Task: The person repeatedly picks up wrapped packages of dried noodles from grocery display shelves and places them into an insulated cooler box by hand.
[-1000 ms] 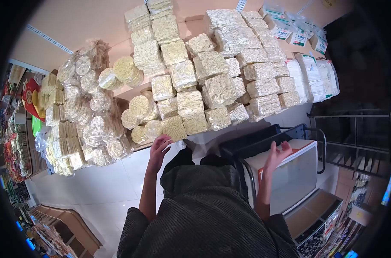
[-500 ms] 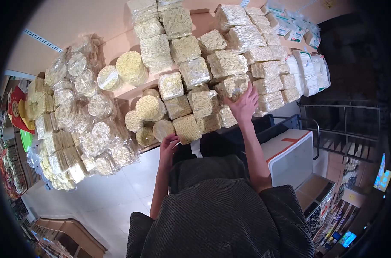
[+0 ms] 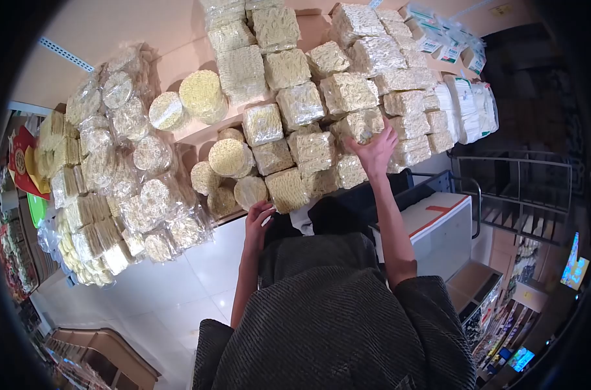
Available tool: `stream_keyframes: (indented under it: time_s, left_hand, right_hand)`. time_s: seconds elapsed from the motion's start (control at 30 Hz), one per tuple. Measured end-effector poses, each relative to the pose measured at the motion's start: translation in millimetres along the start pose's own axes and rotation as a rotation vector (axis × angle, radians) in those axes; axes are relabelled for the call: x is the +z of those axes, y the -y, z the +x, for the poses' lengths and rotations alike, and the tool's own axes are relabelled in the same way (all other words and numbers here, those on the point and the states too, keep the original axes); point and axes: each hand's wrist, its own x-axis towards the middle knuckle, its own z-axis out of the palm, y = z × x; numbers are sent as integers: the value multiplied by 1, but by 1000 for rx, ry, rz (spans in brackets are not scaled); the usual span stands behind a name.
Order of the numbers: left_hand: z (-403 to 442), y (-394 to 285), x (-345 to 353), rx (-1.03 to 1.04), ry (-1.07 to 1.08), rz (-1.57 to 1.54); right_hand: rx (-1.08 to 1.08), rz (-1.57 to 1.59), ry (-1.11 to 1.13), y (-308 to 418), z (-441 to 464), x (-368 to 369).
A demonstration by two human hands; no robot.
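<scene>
Square packs of dried noodles in clear wrap are stacked on the shelf ahead of me. My right hand (image 3: 376,151) reaches up to one noodle pack (image 3: 363,123) in the middle stack, its thumb on the left and its fingers on the right side of the pack. Lower down, my left hand (image 3: 259,220) holds nothing, its fingers loosely bent and a little apart. It is just below a round noodle cake (image 3: 250,192) and a square noodle block (image 3: 286,190) at the shelf's front edge.
Bagged round noodles (image 3: 154,155) are heaped at the left. White packages (image 3: 464,107) stand at the right end. A dark cart (image 3: 432,185) with a white bin (image 3: 441,227) is at my right. Pale floor tiles (image 3: 178,292) show at my left.
The view has shifted slightly. My right hand stays at the same noodle pack, its thumb and fingers now closer about it. My left hand remains low by the front edge.
</scene>
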Motion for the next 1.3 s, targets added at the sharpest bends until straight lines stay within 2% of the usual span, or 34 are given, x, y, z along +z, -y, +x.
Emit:
stream_keyframes:
  time_s: [0.1,0.23,0.33,0.43,0.47,0.57,0.67,0.77,0.87,0.97,1.07,1.17,1.3]
  left_hand:
    - [0,4,0,-18,15,-8]
    - [-4,5,-1,-23,17,-14]
    - [-4,3,0,-20,22,-15]
    - [-2,4,2,-10,57,-23]
    - [-2,3,2,-17,80,-41]
    - [1,3,13,-52,127,-41]
    - [-3,-2,24,-98,191,-29]
    - [0,-4,31,-105,215,121]
    - [1,-12,40,-122,207,170]
    - [-1,-15,49,-140,143,249]
    - [-7,-9,64,-126,55,392]
    - [-7,7,63,-71,-2,507]
    - [-23,41,74,89,-136,594]
  right_hand:
    - [-30,120,-18,-16,5,-3]
    - [36,308,62,-22,8,-27]
    - [136,642,126,-39,1,-47]
    - [476,1079,250,-55,-14,-91]
    - [630,1298,226,-61,-22,-105]
    - [802,1774,218,-94,-59,-147]
    - [905,1895,119,-140,-114,-163]
    - [950,2010,-125,-169,-164,-180]
    - [824,2130,-268,-194,-194,-205]
    - [637,2316,-348,-254,-227,-233]
    - [655,2180,-595,-320,-251,-260]
    - [827,1873,-680,-420,-292,-259]
    - [1271,1530,-725,-552,-334,-232]
